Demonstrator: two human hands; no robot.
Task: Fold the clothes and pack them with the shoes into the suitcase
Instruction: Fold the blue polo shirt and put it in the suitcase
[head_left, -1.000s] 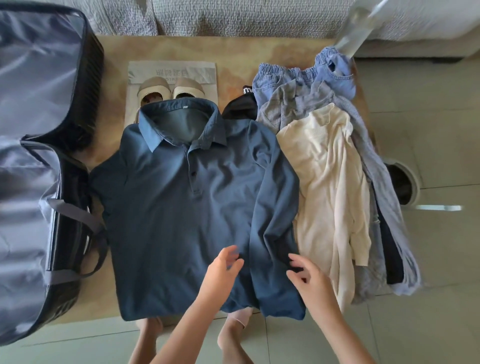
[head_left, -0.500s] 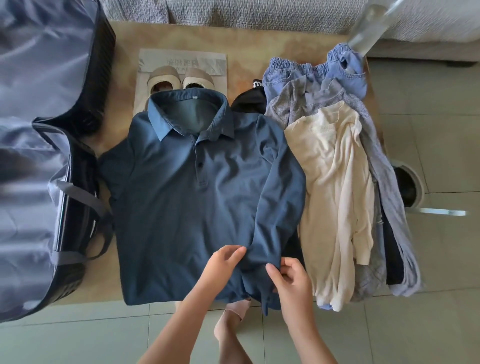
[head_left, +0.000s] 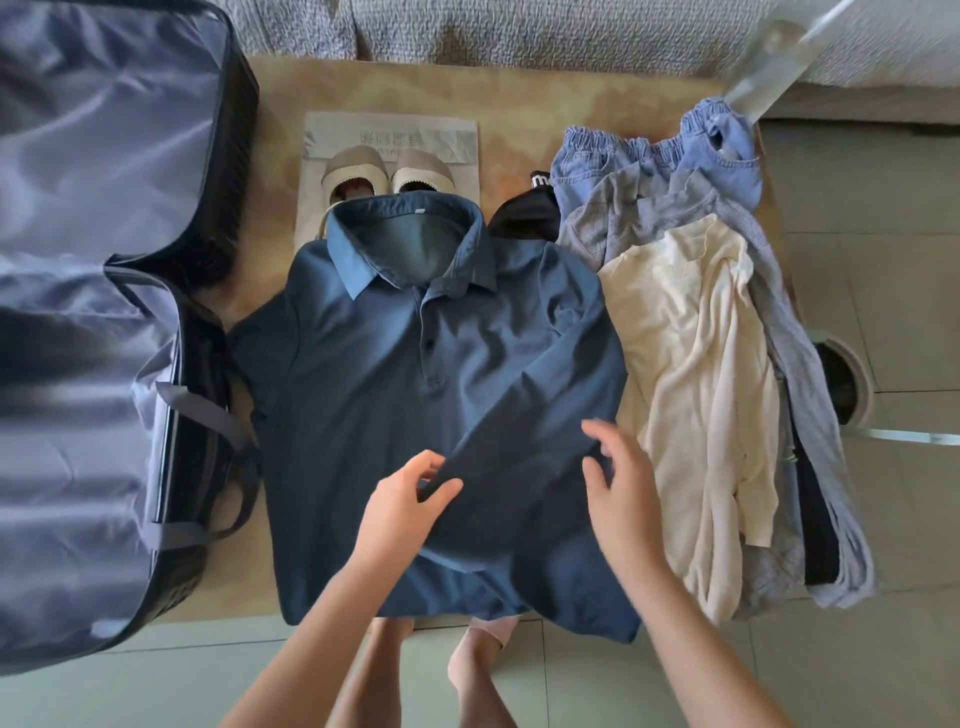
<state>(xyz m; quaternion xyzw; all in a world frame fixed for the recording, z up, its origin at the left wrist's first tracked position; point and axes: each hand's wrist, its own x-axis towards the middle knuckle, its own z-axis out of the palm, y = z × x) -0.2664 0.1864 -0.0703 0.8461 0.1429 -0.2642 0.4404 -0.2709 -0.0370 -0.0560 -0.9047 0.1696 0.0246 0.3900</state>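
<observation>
A dark blue polo shirt (head_left: 395, 374) lies face up on the low table, its right side folded in over the front. My left hand (head_left: 410, 499) pinches the end of the folded-in part near the shirt's lower middle. My right hand (head_left: 618, 483) hovers with spread, relaxed fingers over the fold's right edge. To the right lies a pile of clothes: a cream top (head_left: 691, 374), a grey garment (head_left: 649, 218), blue denim shorts (head_left: 649, 150) and a black piece (head_left: 524, 213). Beige shoes (head_left: 387, 174) sit behind the collar. The open suitcase (head_left: 104, 338) is at the left.
The shoes rest on a grey paper bag (head_left: 389, 132). A grey sofa (head_left: 519, 31) runs along the far edge of the table (head_left: 587, 98). Tiled floor (head_left: 883, 649) lies to the right, with a round dark bin (head_left: 841, 379). My bare feet (head_left: 478, 660) stand below the table's near edge.
The shirt's right side has been folded further inward across the front. My left hand now pinches its end, and my right hand has let go and lifted to the fold's right edge.
</observation>
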